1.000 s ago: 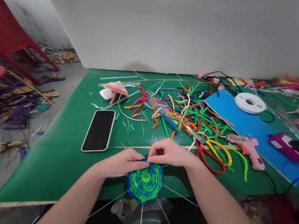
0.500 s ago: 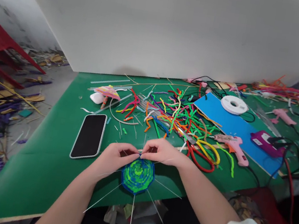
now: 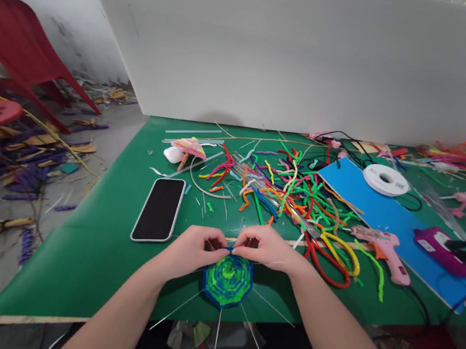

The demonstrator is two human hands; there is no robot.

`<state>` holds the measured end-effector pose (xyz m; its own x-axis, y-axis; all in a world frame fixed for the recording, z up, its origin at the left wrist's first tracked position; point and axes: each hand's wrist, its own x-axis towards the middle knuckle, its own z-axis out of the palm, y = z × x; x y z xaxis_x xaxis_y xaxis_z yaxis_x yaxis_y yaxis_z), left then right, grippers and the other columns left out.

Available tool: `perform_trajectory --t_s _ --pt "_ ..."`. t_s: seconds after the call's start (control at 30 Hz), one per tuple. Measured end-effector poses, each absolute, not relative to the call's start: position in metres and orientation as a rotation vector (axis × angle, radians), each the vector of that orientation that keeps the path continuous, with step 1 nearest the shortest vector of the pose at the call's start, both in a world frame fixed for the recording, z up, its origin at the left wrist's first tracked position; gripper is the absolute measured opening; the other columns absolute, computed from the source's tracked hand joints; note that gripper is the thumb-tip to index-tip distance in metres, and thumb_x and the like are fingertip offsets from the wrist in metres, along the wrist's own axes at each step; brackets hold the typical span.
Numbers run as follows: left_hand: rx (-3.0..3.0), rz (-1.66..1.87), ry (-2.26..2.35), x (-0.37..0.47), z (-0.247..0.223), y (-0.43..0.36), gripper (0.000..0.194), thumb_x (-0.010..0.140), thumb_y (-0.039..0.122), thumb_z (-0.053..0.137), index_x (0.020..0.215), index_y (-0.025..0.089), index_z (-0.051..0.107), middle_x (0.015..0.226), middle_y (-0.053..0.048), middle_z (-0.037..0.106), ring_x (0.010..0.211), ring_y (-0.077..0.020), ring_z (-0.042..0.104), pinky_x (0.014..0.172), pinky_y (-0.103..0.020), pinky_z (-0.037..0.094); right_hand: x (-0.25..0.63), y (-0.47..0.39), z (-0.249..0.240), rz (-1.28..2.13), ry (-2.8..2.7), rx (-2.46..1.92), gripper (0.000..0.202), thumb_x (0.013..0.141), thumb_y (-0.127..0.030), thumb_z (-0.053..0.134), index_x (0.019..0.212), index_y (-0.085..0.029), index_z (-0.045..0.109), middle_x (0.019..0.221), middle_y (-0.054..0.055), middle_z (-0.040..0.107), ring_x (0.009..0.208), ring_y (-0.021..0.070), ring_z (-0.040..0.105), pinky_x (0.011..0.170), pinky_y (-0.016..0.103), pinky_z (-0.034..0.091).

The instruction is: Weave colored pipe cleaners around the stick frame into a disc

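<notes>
A round blue and green woven disc (image 3: 227,281), with thin pale spokes sticking out all around, is at the table's front edge. My left hand (image 3: 200,249) pinches the disc's upper rim with thumb and forefinger. Close beside it, my right hand (image 3: 263,247) pinches the same rim just to the right, its fingertips almost touching the left ones. A dark-screened phone (image 3: 158,210) lies left of my left hand. Beyond my hands is a heap of colourful fuzzy stems (image 3: 293,187).
Scissors with red and yellow handles (image 3: 337,260), a pink glue gun (image 3: 387,251), a blue board (image 3: 387,215), a white spool (image 3: 386,180) and a purple device (image 3: 443,250) lie to the right. A small pink and yellow umbrella shape (image 3: 188,148) stands behind the phone.
The whole view has shifted, so the table and hands appear further right and more of the red chair shows. Both hands still pinch the disc's upper rim.
</notes>
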<state>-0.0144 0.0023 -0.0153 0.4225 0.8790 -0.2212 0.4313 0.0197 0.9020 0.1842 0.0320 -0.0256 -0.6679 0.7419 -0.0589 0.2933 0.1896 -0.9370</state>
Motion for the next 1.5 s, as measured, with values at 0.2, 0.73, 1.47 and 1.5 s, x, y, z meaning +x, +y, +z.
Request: perform_trajectory --t_s 0.2,0.73,1.47,1.5 --pt "1.583 0.522 1.160 -0.013 -0.019 0.002 0.021 0.073 0.036 0.056 0.072 0.015 0.060 0.062 0.002 0.054 0.057 -0.0095 0.046 0.052 -0.020 0.035 0.184 0.033 -0.026 1.496 -2.071 -0.985 0.022 0.071 -0.036 0.061 0.072 -0.014 0.062 0.062 -0.001 0.056 0.056 0.0077 0.047 0.050 0.018 0.036" --pt "1.547 0.590 1.178 -0.010 -0.018 0.002 0.022 0.070 0.036 0.059 0.072 0.014 0.064 0.064 0.000 0.060 0.058 -0.0100 0.049 0.053 -0.021 0.038 0.186 0.035 -0.020 1.544 -2.041 -0.989 0.020 0.071 -0.034 0.061 0.071 -0.014 0.061 0.062 -0.001 0.056 0.058 0.0086 0.048 0.054 0.020 0.038" --pt "1.425 0.527 1.206 -0.012 -0.012 0.007 0.026 0.065 0.035 0.064 0.076 0.012 0.065 0.058 0.000 0.059 0.051 -0.0090 0.048 0.047 -0.021 0.036 0.187 0.037 -0.021 1.598 -1.879 -0.969 0.020 0.067 -0.032 0.063 0.068 -0.013 0.057 0.061 -0.002 0.052 0.056 0.0068 0.044 0.051 0.020 0.036" --pt "1.419 0.532 1.196 -0.012 -0.012 0.007 0.025 0.065 0.035 0.064 0.077 0.012 0.065 0.058 0.000 0.059 0.051 -0.0087 0.047 0.047 -0.021 0.035 0.187 0.037 -0.021 1.604 -1.877 -0.969 0.020 0.067 -0.032 0.063 0.068 -0.013 0.057 0.061 -0.002 0.052 0.056 0.0067 0.044 0.051 0.020 0.035"
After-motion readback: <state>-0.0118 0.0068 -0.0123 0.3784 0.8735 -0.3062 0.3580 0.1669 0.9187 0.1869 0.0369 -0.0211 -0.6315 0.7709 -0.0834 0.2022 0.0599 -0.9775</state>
